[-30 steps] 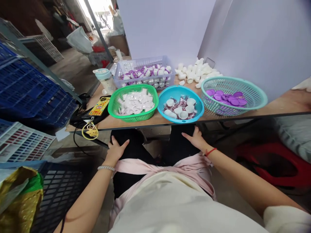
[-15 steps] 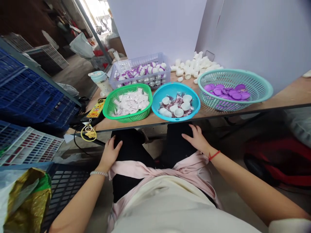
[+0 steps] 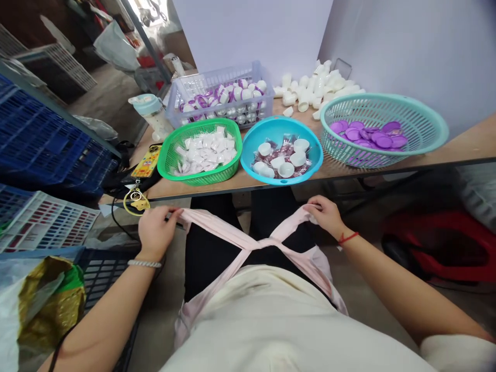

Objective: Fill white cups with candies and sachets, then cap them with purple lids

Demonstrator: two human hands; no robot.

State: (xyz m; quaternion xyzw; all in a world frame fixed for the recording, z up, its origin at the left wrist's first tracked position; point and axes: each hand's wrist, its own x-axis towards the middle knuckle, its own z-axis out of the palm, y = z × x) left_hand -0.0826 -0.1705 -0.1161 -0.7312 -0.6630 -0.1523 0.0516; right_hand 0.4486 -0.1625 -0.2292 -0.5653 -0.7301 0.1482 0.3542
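Note:
My left hand (image 3: 155, 231) grips one end of a pale pink cloth sleeve (image 3: 217, 230), pulled out to the left above my lap. My right hand (image 3: 324, 214) grips the other pink sleeve end (image 3: 292, 227), pulled to the right. The two sleeves cross in front of my waist. Both hands are below the front edge of the wooden table (image 3: 465, 147). On the table stand a green basket (image 3: 201, 178) of white pieces, a blue bowl (image 3: 281, 126) with white caps and wrapped items, and a teal basket (image 3: 387, 108) of purple lids.
A lavender crate (image 3: 217, 82) of purple-and-white pots and a heap of small white bottles (image 3: 318, 88) lie at the back. A phone with keyring (image 3: 145, 168), a water bottle (image 3: 153, 113), blue crates (image 3: 42, 144) at left, a red stool (image 3: 437, 248) at right.
My hands left my thighs, took hold of the pink sleeve ends and pulled them up and apart, so they now cross at my waist. The view tilted a little.

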